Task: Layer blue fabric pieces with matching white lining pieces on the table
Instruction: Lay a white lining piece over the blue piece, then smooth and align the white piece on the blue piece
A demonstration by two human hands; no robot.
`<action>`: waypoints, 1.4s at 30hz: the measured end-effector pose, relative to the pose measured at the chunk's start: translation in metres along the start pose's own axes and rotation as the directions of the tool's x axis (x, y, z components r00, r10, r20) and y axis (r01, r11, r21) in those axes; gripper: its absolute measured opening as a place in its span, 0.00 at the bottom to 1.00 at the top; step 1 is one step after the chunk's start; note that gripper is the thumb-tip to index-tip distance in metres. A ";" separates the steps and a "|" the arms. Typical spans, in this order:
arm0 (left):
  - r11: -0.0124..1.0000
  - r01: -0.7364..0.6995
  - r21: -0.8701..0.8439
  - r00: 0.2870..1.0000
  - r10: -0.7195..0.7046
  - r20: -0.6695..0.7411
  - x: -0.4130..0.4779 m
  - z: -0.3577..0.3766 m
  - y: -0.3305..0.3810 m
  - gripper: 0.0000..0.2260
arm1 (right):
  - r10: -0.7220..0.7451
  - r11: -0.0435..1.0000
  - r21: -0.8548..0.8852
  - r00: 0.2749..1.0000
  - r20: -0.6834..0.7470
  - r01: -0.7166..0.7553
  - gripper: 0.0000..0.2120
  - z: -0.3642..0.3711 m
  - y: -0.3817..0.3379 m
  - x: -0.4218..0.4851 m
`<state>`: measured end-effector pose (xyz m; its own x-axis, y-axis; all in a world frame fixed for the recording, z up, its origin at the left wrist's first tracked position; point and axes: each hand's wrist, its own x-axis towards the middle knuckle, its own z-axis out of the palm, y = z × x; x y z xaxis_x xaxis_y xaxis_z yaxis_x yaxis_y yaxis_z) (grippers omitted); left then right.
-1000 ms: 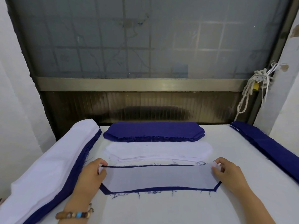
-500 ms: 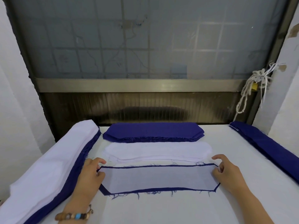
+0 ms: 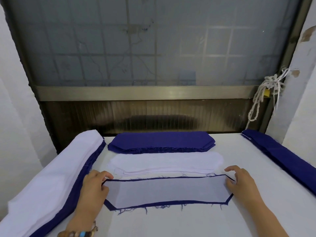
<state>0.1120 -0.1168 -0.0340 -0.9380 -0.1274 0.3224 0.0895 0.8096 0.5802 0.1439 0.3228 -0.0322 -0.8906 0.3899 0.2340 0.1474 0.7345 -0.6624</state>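
Observation:
A white lining piece (image 3: 167, 190) lies on a matching blue fabric piece (image 3: 153, 203), whose frayed edge shows as a thin border all round. My left hand (image 3: 94, 189) pinches the left corner of this pair between thumb and index finger. At the right end, my right hand (image 3: 242, 183) rests its thumb on the lining with its index finger raised off the cloth. Behind the pair sits a stack of white lining pieces (image 3: 164, 162). Further back is a stack of blue pieces (image 3: 160, 141).
A long pile of white-over-blue layers (image 3: 51, 177) runs along the left edge of the white table (image 3: 188, 223). Folded blue fabric (image 3: 280, 156) lines the right edge. A window frame (image 3: 145, 93) stands behind the table, and a knotted rope (image 3: 266, 93) hangs at right.
My right hand has let go of the lining's right corner and lifted its index finger. The lining now lies flatter inside the blue border. My left hand stays at the left corner.

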 end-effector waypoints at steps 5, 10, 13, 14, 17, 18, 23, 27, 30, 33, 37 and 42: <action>0.991 -0.093 -0.096 0.996 0.093 -0.006 -0.004 -0.002 0.010 0.11 | -0.187 0.981 -0.049 0.982 -0.017 0.186 0.10 -0.002 -0.003 -0.003; 0.977 -0.054 -0.207 0.978 0.093 0.184 -0.007 0.005 0.011 0.08 | -0.245 0.962 -0.082 0.957 0.158 0.260 0.06 -0.002 -0.007 -0.006; 0.979 -0.024 -0.201 0.980 0.063 0.188 -0.006 0.008 0.011 0.08 | -0.250 0.938 -0.188 0.945 0.211 0.290 0.03 0.001 -0.006 -0.003; 0.981 -0.020 -0.191 0.981 0.056 0.186 -0.005 0.009 0.012 0.08 | -0.253 0.931 -0.210 0.943 0.216 0.298 0.02 0.001 -0.006 -0.002; 0.993 -0.025 -0.114 0.979 0.048 0.200 0.000 0.012 0.013 0.09 | -0.250 0.929 -0.226 0.947 0.202 0.294 0.02 0.003 -0.007 -0.002; 0.996 -0.019 -0.093 0.975 0.039 0.218 0.003 0.011 0.013 0.09 | -0.240 0.930 -0.236 0.952 0.191 0.282 0.03 0.003 -0.008 -0.001; 1.000 -0.019 -0.025 0.979 0.023 0.204 0.031 0.010 0.028 0.06 | -0.128 0.893 -0.414 0.981 0.147 0.179 0.05 0.011 -0.032 0.020; 0.993 -0.119 -0.012 0.993 0.119 -0.007 0.048 0.029 0.058 0.03 | -0.271 0.830 -0.497 0.962 0.043 0.255 0.07 0.039 -0.078 0.035; 0.980 -0.191 0.053 0.981 0.193 -0.034 0.060 0.051 0.079 0.04 | -0.364 0.857 -0.364 0.928 0.077 0.366 0.08 0.072 -0.111 0.044; 0.978 -0.198 0.067 0.980 0.195 0.037 0.064 0.072 0.091 0.02 | -0.383 0.908 -0.117 0.910 0.157 0.402 0.06 0.103 -0.130 0.050; 0.968 -0.206 0.146 0.978 0.200 0.053 0.064 0.088 0.085 0.02 | -0.336 0.939 -0.003 0.919 0.207 0.343 0.05 0.131 -0.124 0.050; 0.952 -0.223 0.211 0.975 0.219 0.042 0.068 0.096 0.074 0.15 | -0.338 0.941 0.043 0.926 0.171 0.335 0.04 0.138 -0.114 0.054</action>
<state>0.0222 -0.0110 -0.0409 -0.9091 0.0770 0.4095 0.2231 0.9200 0.3222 0.0196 0.1830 -0.0421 -0.9478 0.0176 0.3184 -0.1786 0.7979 -0.5757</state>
